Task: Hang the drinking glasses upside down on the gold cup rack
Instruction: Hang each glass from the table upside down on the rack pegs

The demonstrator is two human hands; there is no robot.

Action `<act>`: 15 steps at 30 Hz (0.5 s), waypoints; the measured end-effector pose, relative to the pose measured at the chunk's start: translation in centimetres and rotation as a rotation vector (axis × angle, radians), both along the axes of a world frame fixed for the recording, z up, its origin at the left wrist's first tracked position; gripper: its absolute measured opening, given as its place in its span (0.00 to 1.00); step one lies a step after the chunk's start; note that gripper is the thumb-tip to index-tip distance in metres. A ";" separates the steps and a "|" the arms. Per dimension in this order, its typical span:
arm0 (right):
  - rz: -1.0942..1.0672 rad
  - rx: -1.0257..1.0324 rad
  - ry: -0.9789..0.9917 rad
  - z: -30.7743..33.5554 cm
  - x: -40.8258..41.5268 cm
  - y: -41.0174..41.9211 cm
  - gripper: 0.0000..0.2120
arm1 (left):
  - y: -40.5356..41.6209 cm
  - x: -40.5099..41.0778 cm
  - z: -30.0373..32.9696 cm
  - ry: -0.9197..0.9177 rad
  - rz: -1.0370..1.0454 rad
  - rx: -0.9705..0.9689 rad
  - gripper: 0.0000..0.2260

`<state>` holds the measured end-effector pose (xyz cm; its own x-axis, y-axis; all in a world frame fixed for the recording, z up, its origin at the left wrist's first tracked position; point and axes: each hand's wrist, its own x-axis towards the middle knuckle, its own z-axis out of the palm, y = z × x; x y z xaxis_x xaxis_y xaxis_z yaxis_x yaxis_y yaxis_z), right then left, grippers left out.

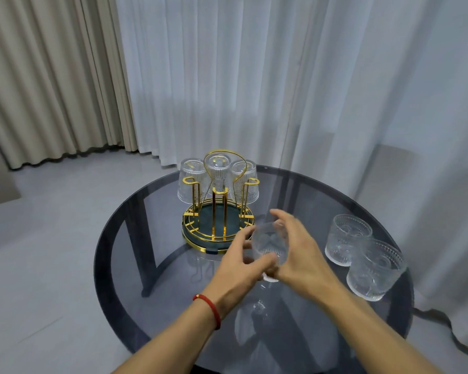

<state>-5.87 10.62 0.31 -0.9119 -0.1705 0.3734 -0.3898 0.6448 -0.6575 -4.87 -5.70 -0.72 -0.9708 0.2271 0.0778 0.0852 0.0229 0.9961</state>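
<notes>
Fingers [274, 259] of both hands are clamped on a clear ribbed drinking glass [269, 245], held in the air above the round smoked-glass bench [125, 238]; the left hand [241, 263] grips its near side while the right hand [295, 252] curls over its far and right side. The glass is blurred, and its exact tilt cannot be told. A red cord bracelet [208, 309] circles the left wrist. Just beyond the fingers and slightly to their left stands the gold cup rack [218, 211] on a dark green round base, with three glasses hung upside down on its far pegs: one on the left [191, 179], one in the middle [219, 166] and one on the right [245, 182]. The near pegs are bare. To the right of the fingers, two more ribbed glasses sit upright and touching on the bench, the farther [347, 238] and the nearer [374, 268]. Sheer white curtains [254, 76] hang behind the bench, beige drapes [52, 76] to the far left.
</notes>
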 end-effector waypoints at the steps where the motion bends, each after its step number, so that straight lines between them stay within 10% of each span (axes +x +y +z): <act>1: 0.051 0.037 0.018 -0.1 0.5 -0.4 0.50 | -0.1 0.2 0.1 0.010 -0.010 0.001 0.29; 6: 0.200 0.135 0.127 -0.1 1.2 -1.7 0.47 | -0.3 0.2 0.4 0.006 0.160 -0.011 0.21; 15: 0.089 -0.595 -0.352 -0.9 0.7 -1.5 0.18 | -2.5 -0.7 1.2 -0.219 0.068 0.472 0.26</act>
<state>-5.15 9.13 -0.56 -0.9879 -0.1080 0.1112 -0.1232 0.1113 -0.9861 -5.52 -8.23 0.43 -0.9871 0.1518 -0.0500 -0.1121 -0.4350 0.8934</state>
